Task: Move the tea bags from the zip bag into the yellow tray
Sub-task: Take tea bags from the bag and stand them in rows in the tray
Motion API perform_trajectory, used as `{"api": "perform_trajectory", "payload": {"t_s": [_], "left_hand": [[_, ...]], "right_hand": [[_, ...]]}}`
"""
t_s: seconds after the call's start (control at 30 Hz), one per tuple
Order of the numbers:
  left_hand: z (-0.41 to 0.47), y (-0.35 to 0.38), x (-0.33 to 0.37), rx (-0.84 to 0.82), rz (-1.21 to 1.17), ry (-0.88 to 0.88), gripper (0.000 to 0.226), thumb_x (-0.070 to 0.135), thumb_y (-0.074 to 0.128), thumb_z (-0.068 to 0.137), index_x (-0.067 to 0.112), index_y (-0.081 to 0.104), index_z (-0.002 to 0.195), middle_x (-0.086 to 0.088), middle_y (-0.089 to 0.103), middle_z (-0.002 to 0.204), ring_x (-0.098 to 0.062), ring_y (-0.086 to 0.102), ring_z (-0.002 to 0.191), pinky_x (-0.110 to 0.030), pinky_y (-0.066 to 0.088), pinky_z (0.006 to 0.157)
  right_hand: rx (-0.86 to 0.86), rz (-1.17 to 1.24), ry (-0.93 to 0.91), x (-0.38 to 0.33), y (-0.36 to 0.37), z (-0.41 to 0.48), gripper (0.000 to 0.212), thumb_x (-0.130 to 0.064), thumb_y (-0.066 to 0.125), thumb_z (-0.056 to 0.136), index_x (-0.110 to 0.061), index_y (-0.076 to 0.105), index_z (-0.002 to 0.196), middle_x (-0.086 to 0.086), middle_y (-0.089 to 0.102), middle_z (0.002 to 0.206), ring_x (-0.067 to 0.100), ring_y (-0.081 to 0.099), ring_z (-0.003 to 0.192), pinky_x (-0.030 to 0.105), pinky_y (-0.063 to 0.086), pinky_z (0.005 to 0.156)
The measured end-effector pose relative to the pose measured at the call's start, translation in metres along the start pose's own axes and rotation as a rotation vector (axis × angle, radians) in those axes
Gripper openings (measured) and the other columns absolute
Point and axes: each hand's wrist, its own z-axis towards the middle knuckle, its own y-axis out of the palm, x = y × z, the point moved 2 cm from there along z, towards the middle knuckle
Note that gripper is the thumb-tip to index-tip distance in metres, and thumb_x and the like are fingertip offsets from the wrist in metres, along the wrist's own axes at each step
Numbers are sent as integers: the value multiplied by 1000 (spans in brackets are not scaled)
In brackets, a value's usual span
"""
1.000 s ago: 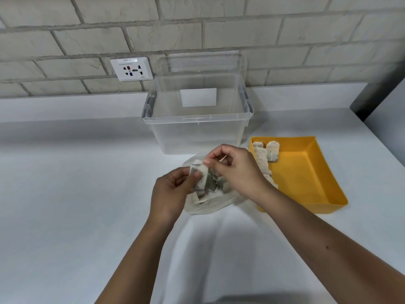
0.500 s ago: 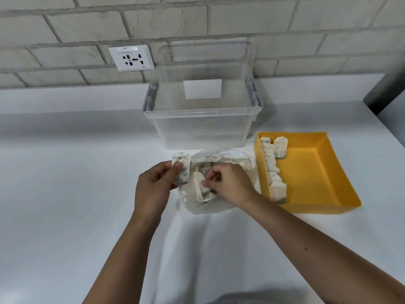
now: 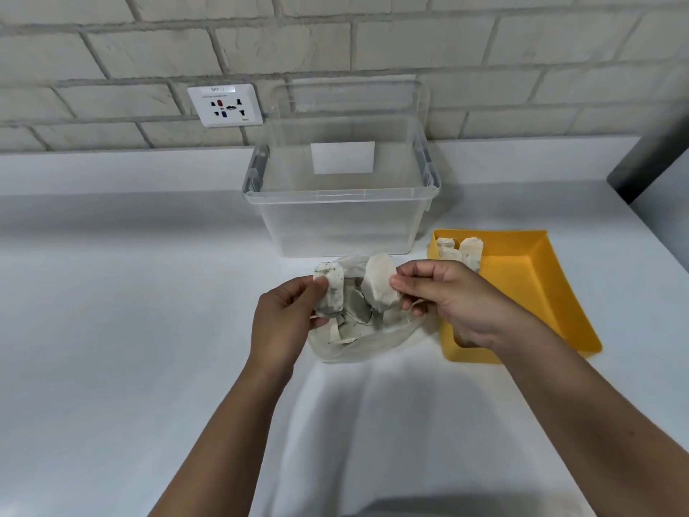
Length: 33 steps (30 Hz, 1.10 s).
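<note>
A clear zip bag (image 3: pixel 373 347) lies on the white counter with several tea bags (image 3: pixel 354 311) inside. My left hand (image 3: pixel 283 322) pinches one speckled tea bag (image 3: pixel 330 291) above the bag's left side. My right hand (image 3: pixel 451 300) pinches another white tea bag (image 3: pixel 378 287) above the bag's mouth. To the right sits the yellow tray (image 3: pixel 537 285), holding a row of tea bags (image 3: pixel 460 250) along its left wall; my right hand hides part of that row.
An empty clear plastic bin (image 3: pixel 341 214) stands just behind the zip bag. A wall socket (image 3: pixel 225 105) is on the brick wall behind. A dark panel (image 3: pixel 656 162) borders the counter at the far right.
My right hand has come up out of the zip bag with a tea bag pinched in it. My left hand still holds its tea bag in about the same place.
</note>
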Motion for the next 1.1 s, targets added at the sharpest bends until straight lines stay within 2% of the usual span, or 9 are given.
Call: {"api": "perform_trajectory", "payload": {"t_s": [0.17,0.27,0.4,0.5,0.63,0.77,0.9,1.0,1.1], "left_hand": [[-7,12,-1,-93,-118,-120,16,19,63,96,10,77,97,-12,77,92,-25,74,77,-28,62,67],[-12,21,0,-157,-173,-152,18,18,63,96,7,75,104,-12,77,90,-24,74,74,-31,63,68],[-15,26,-1,-185,-160,-155,20,19,63,96,6,74,107,-14,76,96,-23,72,79,-29,63,68],[-13,26,-1,-186,-111,-150,20,20,63,96,5,75,104,-10,71,88,-18,66,71,-25,59,63],[-15,25,2,-295,-58,-174,22,18,56,99,9,76,101,-8,77,91,-17,72,74,-32,62,72],[-17,25,1,-305,-82,-178,31,31,54,101,9,75,102,-6,78,86,-18,74,75,-40,61,84],[-18,23,-1,-293,-23,-117,32,32,53,101,11,76,99,-10,78,94,-19,75,83,-29,60,77],[-17,22,-3,-294,-44,-133,40,39,50,101,9,75,104,-12,78,95,-22,76,85,-28,61,74],[-18,22,-4,-319,-18,-135,33,33,53,101,9,75,97,-10,78,91,-20,76,80,-26,61,71]], "right_hand": [[-176,290,64,-6,-1,-9,12,-16,64,80,-11,74,85,5,67,80,14,60,68,23,50,59],[-232,318,76,-5,2,-9,22,-18,67,80,-4,70,97,11,65,88,16,60,72,25,51,61],[-378,383,95,-4,3,-9,47,-27,87,66,-2,70,102,11,65,85,16,62,68,27,52,61],[-466,282,126,-7,3,-12,40,-29,85,70,-5,69,98,8,64,77,15,59,65,23,49,57],[-270,20,99,-11,2,-6,6,-19,71,81,-13,72,82,4,63,74,11,53,62,18,40,51],[-179,-45,57,-11,1,0,15,-21,71,81,-10,71,92,0,63,75,8,54,62,18,40,53],[-115,-99,27,-6,4,4,12,-17,71,85,-9,72,94,-3,65,73,8,55,63,19,44,56],[-85,-79,5,-3,8,5,11,-15,71,85,-8,72,93,0,65,76,9,54,64,20,48,57],[-76,-101,1,-3,8,4,8,-15,71,85,-11,72,92,-4,67,73,7,55,62,19,48,58]]}}
